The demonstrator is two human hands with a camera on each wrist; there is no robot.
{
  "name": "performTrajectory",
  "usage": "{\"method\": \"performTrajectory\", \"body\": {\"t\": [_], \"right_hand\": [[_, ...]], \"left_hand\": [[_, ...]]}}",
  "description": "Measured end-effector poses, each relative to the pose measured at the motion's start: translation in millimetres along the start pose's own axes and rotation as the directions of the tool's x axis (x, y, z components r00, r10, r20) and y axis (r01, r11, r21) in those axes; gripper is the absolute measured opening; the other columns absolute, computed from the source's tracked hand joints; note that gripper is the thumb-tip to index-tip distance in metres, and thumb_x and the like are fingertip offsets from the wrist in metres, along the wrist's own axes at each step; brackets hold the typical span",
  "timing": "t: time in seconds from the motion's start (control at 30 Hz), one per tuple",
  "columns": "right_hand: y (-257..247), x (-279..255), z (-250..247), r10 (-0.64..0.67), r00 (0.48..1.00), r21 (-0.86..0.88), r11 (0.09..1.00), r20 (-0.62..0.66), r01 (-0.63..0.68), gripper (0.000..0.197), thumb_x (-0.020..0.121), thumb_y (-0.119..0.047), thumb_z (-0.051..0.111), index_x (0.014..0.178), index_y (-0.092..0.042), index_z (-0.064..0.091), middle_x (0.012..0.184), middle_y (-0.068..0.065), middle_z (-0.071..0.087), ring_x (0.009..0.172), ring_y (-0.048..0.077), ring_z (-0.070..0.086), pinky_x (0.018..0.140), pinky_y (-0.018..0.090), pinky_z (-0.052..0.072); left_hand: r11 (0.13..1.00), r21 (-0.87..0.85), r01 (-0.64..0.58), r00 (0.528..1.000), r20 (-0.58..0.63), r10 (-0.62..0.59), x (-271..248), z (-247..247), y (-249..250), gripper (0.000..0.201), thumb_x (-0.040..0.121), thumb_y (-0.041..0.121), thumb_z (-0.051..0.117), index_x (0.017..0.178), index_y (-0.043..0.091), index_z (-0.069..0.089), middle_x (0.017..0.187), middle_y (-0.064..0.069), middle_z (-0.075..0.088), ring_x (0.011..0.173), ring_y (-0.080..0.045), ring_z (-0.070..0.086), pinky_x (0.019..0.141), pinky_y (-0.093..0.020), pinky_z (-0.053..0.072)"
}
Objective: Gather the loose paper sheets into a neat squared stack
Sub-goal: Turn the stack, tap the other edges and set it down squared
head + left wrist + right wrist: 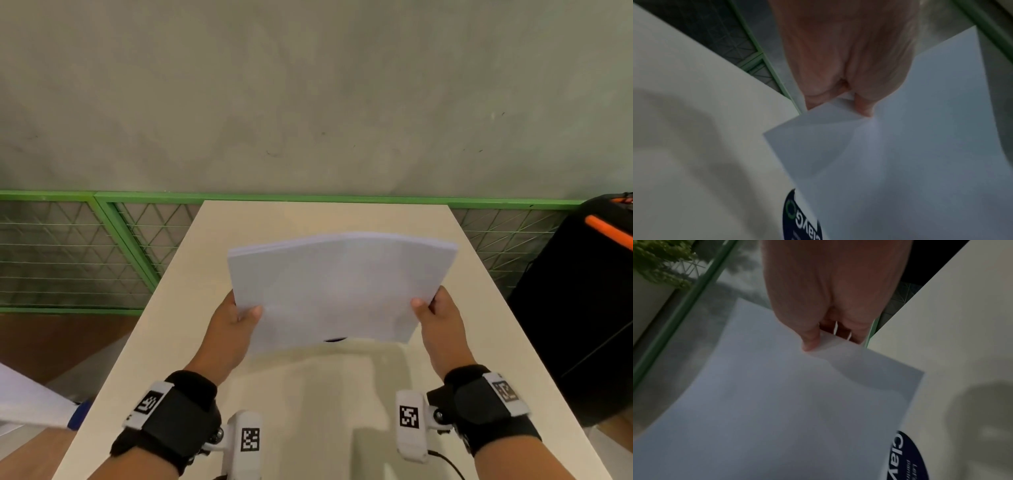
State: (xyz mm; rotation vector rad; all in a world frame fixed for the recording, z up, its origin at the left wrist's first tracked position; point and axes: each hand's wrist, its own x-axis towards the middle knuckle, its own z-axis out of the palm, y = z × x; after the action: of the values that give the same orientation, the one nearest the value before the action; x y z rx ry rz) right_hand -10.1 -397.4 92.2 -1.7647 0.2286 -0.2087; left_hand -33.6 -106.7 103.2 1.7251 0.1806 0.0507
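A stack of white paper sheets (337, 291) is held up above the cream table (308, 394), its far edge bowed upward. My left hand (236, 325) pinches the stack's left side near the bottom corner, thumb on top. My right hand (436, 318) pinches the right side the same way. In the left wrist view the paper stack (900, 162) sits under my thumb, fingers behind it. In the right wrist view the thumb presses the stack (777, 402) and the fingers curl beneath.
A dark round sticker (335, 340) on the table peeks out under the stack, the same sticker (906, 457) showing lettering. A green mesh fence (85, 253) runs behind the table. A black bag (582, 308) stands at the right. Another white sheet (30, 401) lies at the lower left.
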Motion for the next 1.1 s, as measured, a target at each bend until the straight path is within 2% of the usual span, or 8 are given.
{"method": "performTrajectory", "body": {"t": [0.1, 0.27, 0.37, 0.47, 0.63, 0.8, 1.0, 1.1], "right_hand": [[7.5, -9.1, 3.7, -0.059, 0.998, -0.022, 0.998, 0.021, 0.059, 0.029, 0.089, 0.004, 0.044, 0.109, -0.015, 0.051, 0.096, 0.0, 0.061, 0.087, 0.011, 0.057, 0.07, 0.008, 0.044], [24.0, -17.2, 9.8, 0.027, 0.999, 0.004, 1.0, 0.036, -0.027, 0.024, 0.092, 0.001, 0.042, 0.104, -0.019, 0.049, 0.096, 0.002, 0.057, 0.096, 0.024, 0.053, 0.075, 0.029, 0.042], [22.1, -18.2, 12.9, 0.023, 0.999, -0.004, 1.0, 0.029, -0.023, 0.028, 0.093, -0.002, 0.042, 0.119, -0.012, 0.049, 0.105, 0.007, 0.058, 0.097, 0.023, 0.053, 0.07, 0.021, 0.041], [12.9, -19.5, 14.7, -0.024, 1.0, 0.019, 1.0, -0.011, 0.024, 0.021, 0.094, -0.006, 0.041, 0.111, -0.014, 0.052, 0.098, 0.005, 0.058, 0.091, 0.021, 0.053, 0.068, 0.02, 0.041], [-13.3, -18.9, 11.5, -0.107, 0.992, 0.134, 0.984, -0.061, 0.114, 0.014, 0.096, -0.012, 0.041, 0.099, -0.019, 0.052, 0.089, -0.01, 0.055, 0.078, 0.007, 0.051, 0.065, 0.021, 0.04], [-25.4, -14.1, 8.5, -0.072, 0.997, 0.171, 0.982, -0.042, 0.078, 0.026, 0.095, -0.009, 0.04, 0.073, -0.019, 0.049, 0.077, -0.003, 0.051, 0.068, 0.009, 0.046, 0.056, 0.012, 0.042], [-26.1, -12.0, 3.7, -0.047, 0.999, 0.247, 0.968, -0.023, 0.051, 0.035, 0.1, -0.016, 0.032, 0.075, -0.018, 0.057, 0.077, -0.004, 0.054, 0.066, 0.004, 0.049, 0.06, 0.016, 0.039], [-23.2, -13.2, 1.5, -0.064, 0.998, 0.244, 0.968, -0.007, 0.063, 0.024, 0.098, -0.024, 0.039, 0.086, -0.022, 0.059, 0.084, -0.004, 0.056, 0.074, 0.01, 0.05, 0.065, 0.017, 0.042]], "left_hand": [[1.0, -0.015, 0.009, 0.998, -0.066, -0.01, -3.2, 6.0, -4.9, 0.04, 0.092, -0.002, 0.045, 0.129, 0.014, 0.048, 0.115, -0.003, 0.061, 0.102, -0.015, 0.059, 0.076, -0.014, 0.042], [0.995, -0.088, 0.052, 0.993, -0.103, -0.061, -5.0, 4.2, -19.1, 0.04, 0.09, 0.0, 0.051, 0.13, 0.009, 0.048, 0.126, -0.013, 0.06, 0.115, -0.029, 0.056, 0.094, -0.036, 0.044], [0.997, -0.065, 0.045, 0.993, -0.108, -0.052, -3.8, 2.5, -19.2, 0.037, 0.09, 0.002, 0.054, 0.126, 0.006, 0.051, 0.12, -0.013, 0.062, 0.106, -0.027, 0.058, 0.08, -0.028, 0.046], [0.995, -0.088, 0.042, 0.994, -0.101, -0.051, -3.7, 2.5, -16.6, 0.036, 0.089, 0.002, 0.056, 0.124, 0.003, 0.053, 0.113, -0.012, 0.063, 0.097, -0.024, 0.058, 0.072, -0.023, 0.045], [0.989, -0.125, 0.074, 0.994, -0.071, -0.083, 0.1, 0.5, -16.1, 0.035, 0.089, 0.003, 0.055, 0.124, 0.002, 0.054, 0.112, -0.013, 0.064, 0.091, -0.021, 0.059, 0.07, -0.024, 0.045], [0.986, -0.144, 0.082, 0.995, -0.05, -0.09, 2.4, 0.6, -14.6, 0.034, 0.09, 0.002, 0.054, 0.124, 0.003, 0.053, 0.108, -0.01, 0.063, 0.086, -0.014, 0.06, 0.069, -0.023, 0.044], [0.984, -0.155, 0.091, 0.995, -0.037, -0.098, 5.6, -0.3, -15.1, 0.032, 0.09, 0.002, 0.053, 0.123, 0.005, 0.054, 0.11, -0.01, 0.063, 0.09, -0.018, 0.06, 0.073, -0.026, 0.045], [0.981, -0.167, 0.098, 0.994, -0.026, -0.104, 6.9, -0.5, -15.0, 0.033, 0.09, 0.002, 0.053, 0.123, 0.005, 0.053, 0.109, -0.009, 0.063, 0.091, -0.019, 0.06, 0.073, -0.026, 0.045]]}}
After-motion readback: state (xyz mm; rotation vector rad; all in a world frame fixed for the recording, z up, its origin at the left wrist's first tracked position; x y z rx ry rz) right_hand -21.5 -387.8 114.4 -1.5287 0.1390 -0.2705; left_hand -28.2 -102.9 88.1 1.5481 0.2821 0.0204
